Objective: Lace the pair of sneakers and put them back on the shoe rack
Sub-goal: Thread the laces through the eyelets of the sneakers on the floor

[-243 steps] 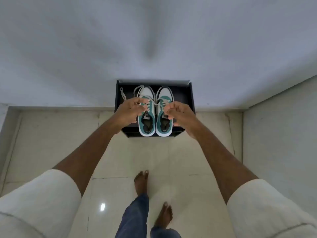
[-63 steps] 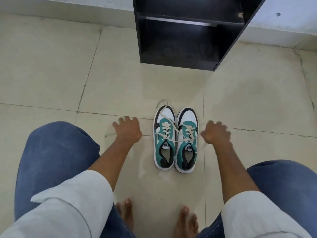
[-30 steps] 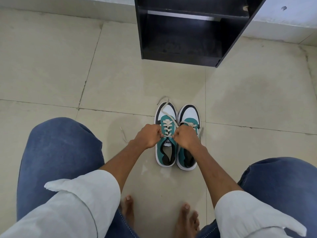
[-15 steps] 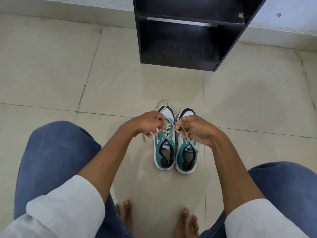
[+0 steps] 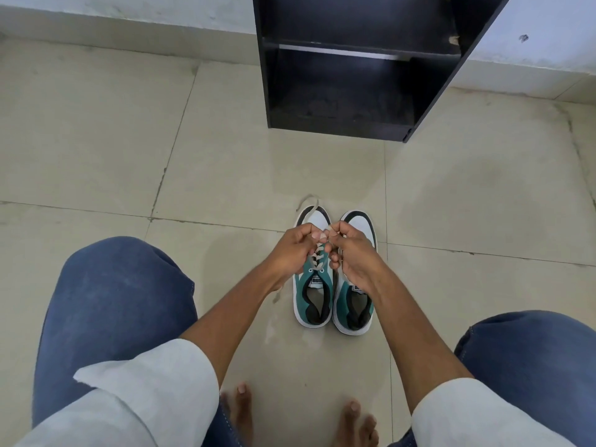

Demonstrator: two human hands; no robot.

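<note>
A squatting person's left hand [image 5: 292, 250] and right hand [image 5: 353, 253] meet, pinching the lace [image 5: 317, 253] over the left sneaker [image 5: 312, 298]. Pulled hard, the light shoe could slide. The shoe rack [image 5: 354, 121] stands beyond.

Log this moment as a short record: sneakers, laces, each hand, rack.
sneakers: teal-and-white pair side by side on the tiled floor, toes toward the rack
laces: being worked on the left-side sneaker
left hand: pinching a lace
right hand: pinching lace too
shoe rack: black, visible shelves hold no shoes
</note>
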